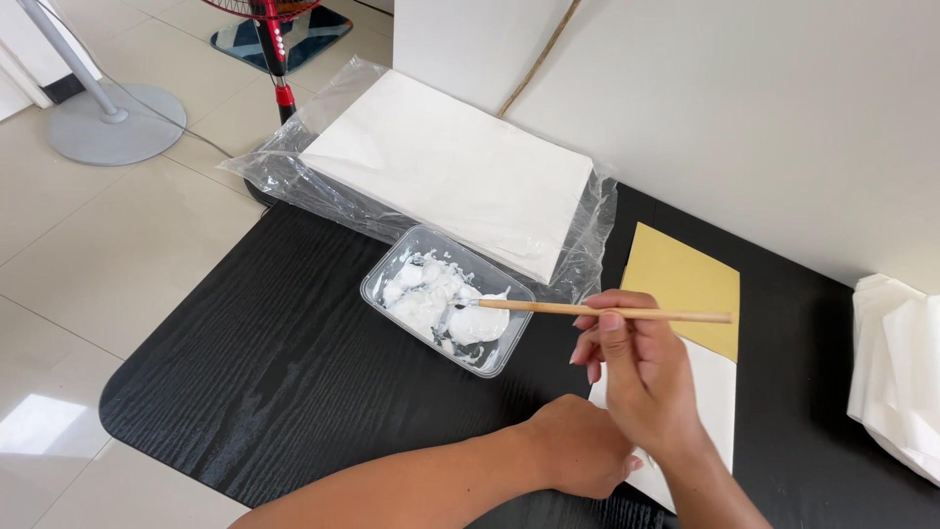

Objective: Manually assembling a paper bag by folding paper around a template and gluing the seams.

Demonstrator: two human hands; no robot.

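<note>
My right hand (636,367) grips a wooden-handled brush (607,312) held almost level, its tip dipped in white paste inside a clear plastic tub (384,269) on the black table (284,372). My left hand (578,446) is closed and rests on a white and gold sheet of paper (685,279) lying flat to the right of the tub. My right wrist crosses above the left hand and hides part of that sheet.
A stack of white paper (446,167) in a crinkled clear plastic wrap lies behind the tub. Folded white sheets (896,382) sit at the table's right edge. A white wall runs behind. On the tiled floor stand a grey round base (113,122) and a red fan stand (276,49).
</note>
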